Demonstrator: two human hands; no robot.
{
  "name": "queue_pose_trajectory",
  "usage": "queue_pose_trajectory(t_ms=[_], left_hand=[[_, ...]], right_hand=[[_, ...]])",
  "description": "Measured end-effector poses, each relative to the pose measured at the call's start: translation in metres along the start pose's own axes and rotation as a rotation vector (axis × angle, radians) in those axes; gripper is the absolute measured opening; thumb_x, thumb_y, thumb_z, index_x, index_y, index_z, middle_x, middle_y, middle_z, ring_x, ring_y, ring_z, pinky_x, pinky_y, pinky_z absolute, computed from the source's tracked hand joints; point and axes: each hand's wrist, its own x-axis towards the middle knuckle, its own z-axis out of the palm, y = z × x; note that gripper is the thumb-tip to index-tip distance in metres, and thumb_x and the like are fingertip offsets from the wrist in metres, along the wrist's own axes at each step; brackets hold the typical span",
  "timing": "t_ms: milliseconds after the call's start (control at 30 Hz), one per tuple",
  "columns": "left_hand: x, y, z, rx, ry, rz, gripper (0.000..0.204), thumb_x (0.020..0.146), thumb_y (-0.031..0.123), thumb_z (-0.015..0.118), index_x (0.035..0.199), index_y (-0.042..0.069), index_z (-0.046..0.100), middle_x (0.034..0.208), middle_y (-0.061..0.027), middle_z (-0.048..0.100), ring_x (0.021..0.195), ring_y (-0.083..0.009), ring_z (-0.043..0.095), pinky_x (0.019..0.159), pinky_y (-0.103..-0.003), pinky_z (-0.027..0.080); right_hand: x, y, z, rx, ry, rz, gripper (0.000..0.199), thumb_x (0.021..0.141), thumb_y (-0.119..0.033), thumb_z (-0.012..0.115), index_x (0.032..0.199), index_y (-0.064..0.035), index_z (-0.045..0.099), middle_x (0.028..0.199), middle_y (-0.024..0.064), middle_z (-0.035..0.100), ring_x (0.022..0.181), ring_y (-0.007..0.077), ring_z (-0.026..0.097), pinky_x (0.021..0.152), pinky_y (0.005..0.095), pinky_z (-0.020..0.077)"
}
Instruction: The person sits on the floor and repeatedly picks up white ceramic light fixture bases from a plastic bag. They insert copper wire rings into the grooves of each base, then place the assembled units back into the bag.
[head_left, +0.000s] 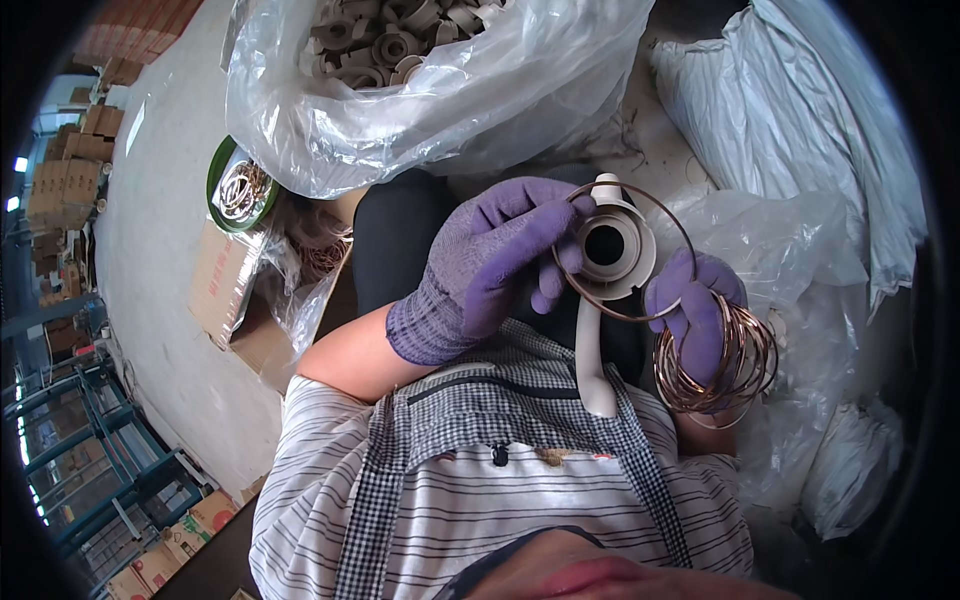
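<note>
My left hand [490, 255], in a purple knit glove, is closed in a pinch on the edge of a thin copper-coloured wire ring [693, 262]. In the same kind of glove, my right hand [702, 305] grips a bundle of similar wire rings [757, 350], which hangs around its fingers. The single ring's right side reaches the right fingers. Behind that ring, above my lap, is a pale grey plastic part [645, 245] with a round dark opening and a long curved handle [594, 365]. What supports this part is hidden.
Ahead, a clear plastic bag [400, 135] holds many grey plastic parts [395, 45]. On the left stand a green-rimmed container [213, 185] of wire rings and a cardboard box [220, 280]. White sacks [760, 110] and clear plastic sheeting [800, 260] lie on the right.
</note>
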Motion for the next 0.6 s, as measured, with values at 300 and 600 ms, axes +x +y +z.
queue_pose_trajectory(t_ms=[300,600], left_hand=[[-0.003,0.000,0.007,0.106,0.050,-0.009,0.034,0.107,0.014,0.055,0.137,-0.003,0.057,0.086,-0.0057,0.071,0.059,-0.0060,0.062,0.053,-0.019,0.051],[0.006,-0.009,0.006,0.164,0.094,-0.055,0.033,0.107,0.013,0.055,0.135,-0.003,0.058,0.083,-0.0092,0.071,0.055,-0.0099,0.062,0.049,-0.020,0.049]], right_hand=[[-0.013,0.015,-0.005,-0.047,0.121,0.100,0.028,0.094,-0.022,0.063,0.073,-0.0035,0.059,0.070,0.0042,0.054,0.059,0.0093,0.049,0.054,0.0237,0.0370],[-0.017,0.006,-0.008,-0.095,0.057,0.147,0.016,0.092,-0.013,0.071,0.092,0.0009,0.064,0.081,0.0058,0.061,0.066,0.0124,0.056,0.059,0.0274,0.0452]])
